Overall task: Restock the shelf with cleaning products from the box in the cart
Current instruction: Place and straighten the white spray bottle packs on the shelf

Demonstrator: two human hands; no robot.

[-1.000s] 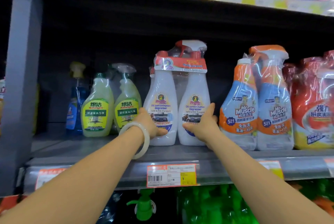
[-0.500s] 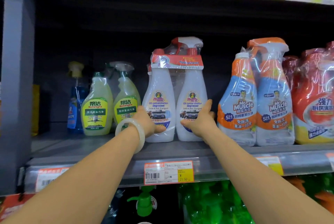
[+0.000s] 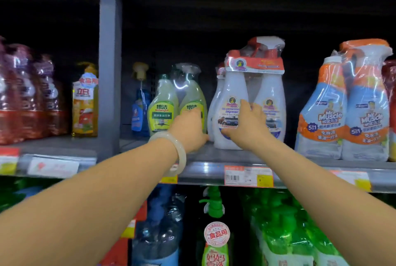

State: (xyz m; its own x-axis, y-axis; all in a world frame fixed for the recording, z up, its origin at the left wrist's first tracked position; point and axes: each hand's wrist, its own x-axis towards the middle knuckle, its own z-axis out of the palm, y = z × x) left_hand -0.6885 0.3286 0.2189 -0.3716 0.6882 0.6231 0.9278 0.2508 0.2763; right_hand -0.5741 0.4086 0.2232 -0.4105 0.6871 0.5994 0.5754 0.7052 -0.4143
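Both hands are sliding leftward: left hand touching the green bottles, right hand spread against the stiff, slippery degreaser twin-pack, best gripped low.

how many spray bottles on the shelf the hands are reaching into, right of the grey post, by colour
green spray bottles: 2
white degreaser bottles that show clearly: 2, with part of another behind them
orange and blue Mr Muscle bottles: 2
total: 6 clearly seen
The left hand lies between green and white; the right hand touches the white twin pack.
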